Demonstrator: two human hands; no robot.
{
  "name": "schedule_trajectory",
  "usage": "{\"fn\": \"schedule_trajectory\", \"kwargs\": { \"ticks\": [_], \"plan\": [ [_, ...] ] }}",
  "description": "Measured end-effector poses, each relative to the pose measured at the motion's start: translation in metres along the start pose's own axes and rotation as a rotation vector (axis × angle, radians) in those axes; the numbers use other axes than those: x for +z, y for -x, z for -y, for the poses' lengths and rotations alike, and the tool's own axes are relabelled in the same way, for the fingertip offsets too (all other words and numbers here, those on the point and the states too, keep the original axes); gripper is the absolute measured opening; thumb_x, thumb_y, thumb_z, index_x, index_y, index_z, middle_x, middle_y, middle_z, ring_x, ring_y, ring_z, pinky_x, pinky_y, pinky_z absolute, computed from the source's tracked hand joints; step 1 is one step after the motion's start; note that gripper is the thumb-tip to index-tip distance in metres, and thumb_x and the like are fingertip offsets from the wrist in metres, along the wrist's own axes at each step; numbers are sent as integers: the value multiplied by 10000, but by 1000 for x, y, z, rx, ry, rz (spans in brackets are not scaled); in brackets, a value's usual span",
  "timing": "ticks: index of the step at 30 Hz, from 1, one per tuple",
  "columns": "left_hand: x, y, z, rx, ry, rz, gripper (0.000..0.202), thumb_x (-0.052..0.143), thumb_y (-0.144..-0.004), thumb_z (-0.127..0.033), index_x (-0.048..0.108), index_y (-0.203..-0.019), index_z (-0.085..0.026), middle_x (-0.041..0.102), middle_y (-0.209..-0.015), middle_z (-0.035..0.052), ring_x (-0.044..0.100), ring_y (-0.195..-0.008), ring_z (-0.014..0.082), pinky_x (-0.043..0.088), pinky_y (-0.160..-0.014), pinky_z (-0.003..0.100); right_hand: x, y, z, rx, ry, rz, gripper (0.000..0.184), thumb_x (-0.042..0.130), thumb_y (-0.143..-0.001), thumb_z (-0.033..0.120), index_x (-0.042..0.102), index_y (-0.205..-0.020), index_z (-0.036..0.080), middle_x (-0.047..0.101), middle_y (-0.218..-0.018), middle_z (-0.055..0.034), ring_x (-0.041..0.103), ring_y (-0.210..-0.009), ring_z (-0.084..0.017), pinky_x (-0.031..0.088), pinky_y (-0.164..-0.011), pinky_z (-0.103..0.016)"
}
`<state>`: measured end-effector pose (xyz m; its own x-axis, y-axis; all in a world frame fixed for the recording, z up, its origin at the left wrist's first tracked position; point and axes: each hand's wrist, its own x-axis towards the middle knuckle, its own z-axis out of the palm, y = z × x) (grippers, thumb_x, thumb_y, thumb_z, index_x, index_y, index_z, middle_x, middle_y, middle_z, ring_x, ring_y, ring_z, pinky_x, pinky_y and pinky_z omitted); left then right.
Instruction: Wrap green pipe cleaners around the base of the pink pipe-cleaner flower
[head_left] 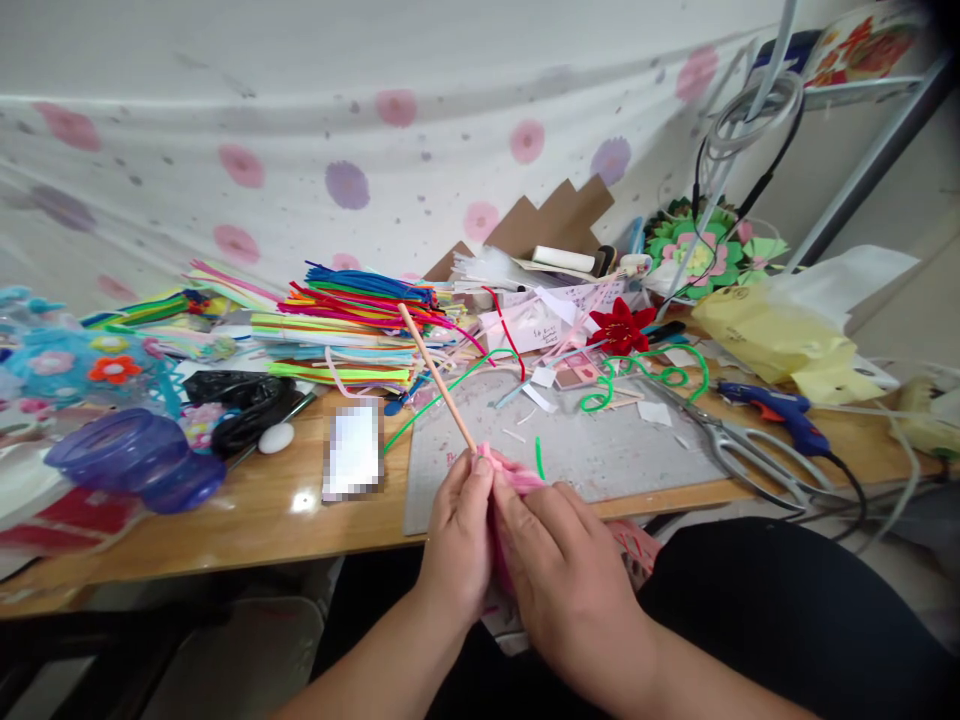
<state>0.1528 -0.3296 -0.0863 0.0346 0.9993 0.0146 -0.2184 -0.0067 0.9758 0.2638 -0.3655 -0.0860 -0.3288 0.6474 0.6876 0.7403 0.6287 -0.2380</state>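
Note:
My left hand is closed around the lower end of a thin wooden stick, which points up and to the left over the mat. Pressed against it, my right hand pinches pink pipe cleaners at the foot of the stick. A pink fuzzy bit shows by my left thumb, and more pink hangs between the palms; how it is attached is hidden by my fingers. Both hands are just in front of the table edge. Beyond them, a short green pipe cleaner piece lies on the grey cutting mat.
Bundles of coloured pipe cleaners are piled at the back. A red pipe cleaner flower and curled green pipe cleaners lie behind the mat. Scissors and a blue glue gun are at right, a purple vase at left.

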Motion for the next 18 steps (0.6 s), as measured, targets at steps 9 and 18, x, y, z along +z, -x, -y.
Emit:
{"fn": "schedule_trajectory", "kwargs": {
  "ticks": [9, 18],
  "plan": [
    [-10, -9, -3, 78, -20, -65, 311, 460, -896, -380, 684, -939, -169, 698, -942, 53, 615, -901, 194, 445, -798, 282, -13, -5, -4, 145, -191, 30, 219, 455, -881, 107, 626, -1001, 174, 628, -822, -56, 598, -684, -158, 496, -580, -265],
    [-17, -12, -11, 134, -75, -111, 304, 482, -883, -386, 686, -929, -166, 700, -942, 65, 611, -944, 215, 442, -857, 307, -30, -11, -11, 4, -195, 68, 199, 478, -878, 110, 637, -991, 152, 617, -792, -54, 572, -661, -142, 460, -561, -249]
  ]
}}
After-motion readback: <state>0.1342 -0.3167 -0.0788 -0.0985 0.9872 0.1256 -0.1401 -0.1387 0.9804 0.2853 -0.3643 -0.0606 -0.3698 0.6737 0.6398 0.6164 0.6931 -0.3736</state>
